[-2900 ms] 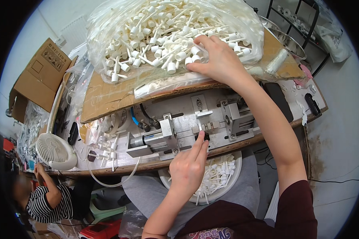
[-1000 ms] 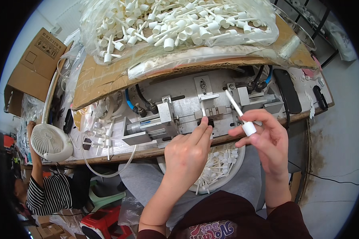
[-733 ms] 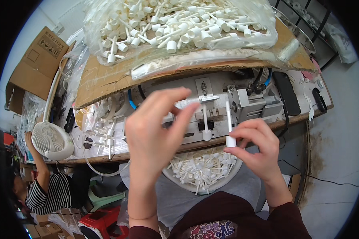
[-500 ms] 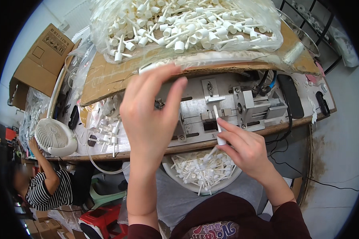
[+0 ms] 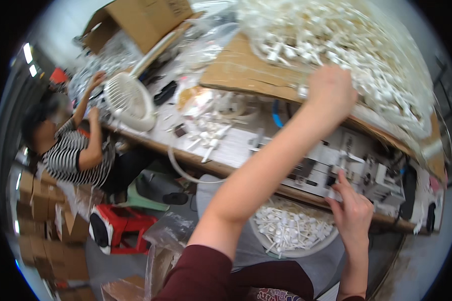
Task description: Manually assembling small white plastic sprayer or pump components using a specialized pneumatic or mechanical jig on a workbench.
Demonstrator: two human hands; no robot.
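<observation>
My left hand (image 5: 332,93) is over the front edge of the heap of white capped sticks (image 5: 381,75). Its fingers curl under and are blurred, so what they hold, if anything, is hidden. A thumb-and-finger pinch of my right hand (image 5: 354,208) holds one white capped stick (image 5: 335,194), cap toward me, its stem pointing away over the metal fixture (image 5: 381,183) on the bench. Below, between my arms, a round white basin (image 5: 258,236) holds many more such sticks.
The heap rests in clear plastic on a cardboard sheet (image 5: 246,65) above the bench. Loose white parts (image 5: 208,138) lie left of my forearm, near a white fan (image 5: 130,103). A co-worker in a striped top (image 5: 68,158) sits at left, by a red stool (image 5: 120,228).
My left hand has gone forward and right, from above the fixture to the heap. The view has swung left. My right hand stays by the fixture with its capped stick.
</observation>
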